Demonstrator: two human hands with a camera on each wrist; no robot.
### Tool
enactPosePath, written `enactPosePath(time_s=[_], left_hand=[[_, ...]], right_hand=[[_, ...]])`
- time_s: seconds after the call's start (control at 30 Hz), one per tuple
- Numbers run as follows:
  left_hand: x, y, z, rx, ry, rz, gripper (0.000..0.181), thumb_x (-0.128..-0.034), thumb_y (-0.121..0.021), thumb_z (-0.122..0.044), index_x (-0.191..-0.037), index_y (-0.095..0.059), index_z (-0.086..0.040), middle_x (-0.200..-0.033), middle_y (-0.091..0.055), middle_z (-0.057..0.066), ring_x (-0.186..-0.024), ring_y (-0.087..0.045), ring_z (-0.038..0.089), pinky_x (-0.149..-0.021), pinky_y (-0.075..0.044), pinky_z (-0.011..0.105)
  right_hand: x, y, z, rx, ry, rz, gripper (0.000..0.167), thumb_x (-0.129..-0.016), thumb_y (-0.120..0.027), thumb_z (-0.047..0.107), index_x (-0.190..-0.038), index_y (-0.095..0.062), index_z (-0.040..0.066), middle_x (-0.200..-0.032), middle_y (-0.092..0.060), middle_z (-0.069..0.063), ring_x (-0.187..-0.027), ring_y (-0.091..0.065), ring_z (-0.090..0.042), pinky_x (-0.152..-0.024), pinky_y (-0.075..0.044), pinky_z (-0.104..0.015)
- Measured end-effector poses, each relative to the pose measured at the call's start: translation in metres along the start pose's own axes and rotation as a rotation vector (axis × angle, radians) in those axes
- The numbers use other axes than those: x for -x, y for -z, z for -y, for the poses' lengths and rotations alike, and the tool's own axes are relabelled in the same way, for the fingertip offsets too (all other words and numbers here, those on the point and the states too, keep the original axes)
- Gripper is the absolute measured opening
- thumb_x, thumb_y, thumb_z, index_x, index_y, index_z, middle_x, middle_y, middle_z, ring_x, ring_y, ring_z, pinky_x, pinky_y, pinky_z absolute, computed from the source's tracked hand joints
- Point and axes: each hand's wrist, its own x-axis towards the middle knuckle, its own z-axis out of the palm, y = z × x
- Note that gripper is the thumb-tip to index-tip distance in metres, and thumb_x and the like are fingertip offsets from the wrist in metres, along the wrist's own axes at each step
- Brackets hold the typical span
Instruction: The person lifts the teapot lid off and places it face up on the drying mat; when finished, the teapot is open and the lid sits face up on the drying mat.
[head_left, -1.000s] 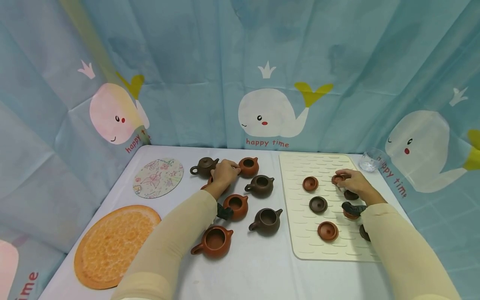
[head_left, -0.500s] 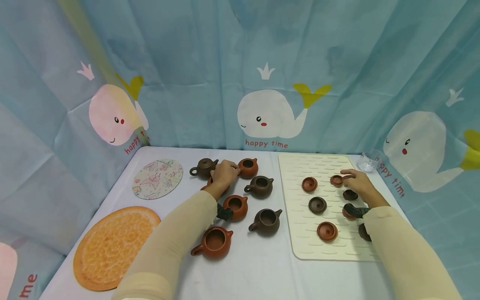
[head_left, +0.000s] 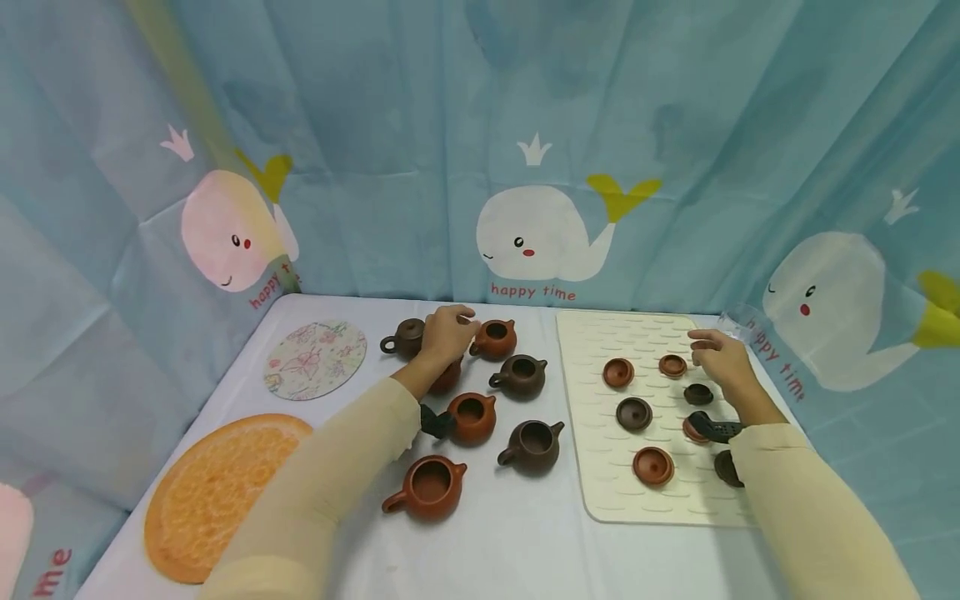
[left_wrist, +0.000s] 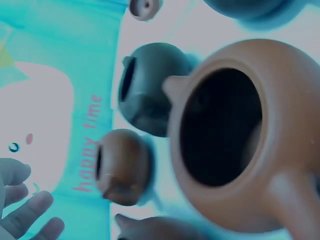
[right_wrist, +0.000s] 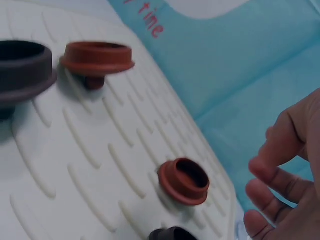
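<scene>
My left hand [head_left: 450,333] hovers with nothing in it among small clay teapots, loosely bent fingers [left_wrist: 30,215] showing in the left wrist view. Beside it stand a lidded dark brown teapot [head_left: 407,338] and a lidless reddish teapot [head_left: 497,340]. Another reddish teapot [head_left: 447,379] is partly hidden by the left arm. On the right, my right hand [head_left: 723,362] is raised, apart from everything, its fingers relaxed. Just left of it a small reddish lid [head_left: 672,365] lies knob down on the cream mat [head_left: 592,333]. A dark lid [head_left: 698,393] sits below that one.
More lidless teapots, such as a dark one [head_left: 534,446] and a reddish one [head_left: 431,489], stand nearer. Several other lids, including a reddish lid [head_left: 653,467], lie on the mat. An orange round mat [head_left: 225,496] and a floral disc [head_left: 317,360] lie left. A clear glass [head_left: 742,319] stands back right.
My right hand has come away from the small reddish lid, which stays on the mat, and moved right. My left hand has risen slightly from the teapots, fingers opening.
</scene>
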Motion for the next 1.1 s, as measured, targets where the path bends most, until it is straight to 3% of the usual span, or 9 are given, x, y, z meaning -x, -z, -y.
enactPosePath(time_s=[0.13,0.4,0.57,0.83,1.1], left_hand=[[0.007,0.014,-0.002,0.073,-0.018,-0.021,0.031,-0.0910,-0.066,-0.026,-0.120,-0.069,-0.014,-0.098,-0.070,0.004,-0.095,-0.059,0.026,-0.081,-0.048,0.042],[0.019,0.046,0.011,0.114,-0.055,-0.085,0.031,-0.0913,-0.065,-0.025,-0.120,-0.069,-0.013,-0.100,-0.070,0.006,-0.097,-0.061,0.025,-0.086,-0.047,0.045],[0.019,0.063,0.024,0.134,-0.056,-0.099,0.029,-0.0915,-0.066,-0.022,-0.118,-0.070,-0.011,-0.103,-0.070,0.009,-0.095,-0.064,0.025,-0.082,-0.050,0.042],[0.017,0.084,0.045,0.127,-0.047,-0.145,0.031,-0.0906,-0.068,-0.020,-0.120,-0.069,-0.009,-0.104,-0.069,0.011,-0.097,-0.062,0.026,-0.082,-0.049,0.043],[0.015,0.094,0.071,0.141,0.027,-0.164,0.033,-0.0911,-0.067,-0.021,-0.122,-0.067,-0.008,-0.106,-0.068,0.011,-0.096,-0.062,0.027,-0.075,-0.050,0.039]], right_hand=[[0.007,0.000,0.012,-0.005,0.027,-0.059,0.048,-0.091,-0.045,0.004,-0.139,-0.046,-0.001,-0.128,-0.049,-0.027,-0.109,-0.046,-0.043,-0.078,-0.037,-0.048],[0.020,-0.012,0.049,-0.031,0.117,-0.058,0.046,-0.091,-0.046,0.003,-0.137,-0.049,0.001,-0.124,-0.052,-0.023,-0.104,-0.050,-0.034,-0.077,-0.039,-0.043],[0.025,-0.023,0.076,-0.080,0.171,0.010,0.040,-0.095,-0.049,0.008,-0.135,-0.051,0.003,-0.118,-0.054,-0.017,-0.099,-0.051,-0.025,-0.077,-0.043,-0.035],[0.029,-0.038,0.118,-0.302,0.201,0.160,0.035,-0.098,-0.054,0.010,-0.133,-0.051,0.005,-0.114,-0.053,-0.011,-0.098,-0.046,-0.024,-0.067,-0.044,-0.025],[0.032,-0.048,0.155,-0.286,0.265,0.230,0.035,-0.096,-0.057,0.012,-0.130,-0.055,0.006,-0.114,-0.056,-0.015,-0.099,-0.049,-0.028,-0.067,-0.043,-0.029]])
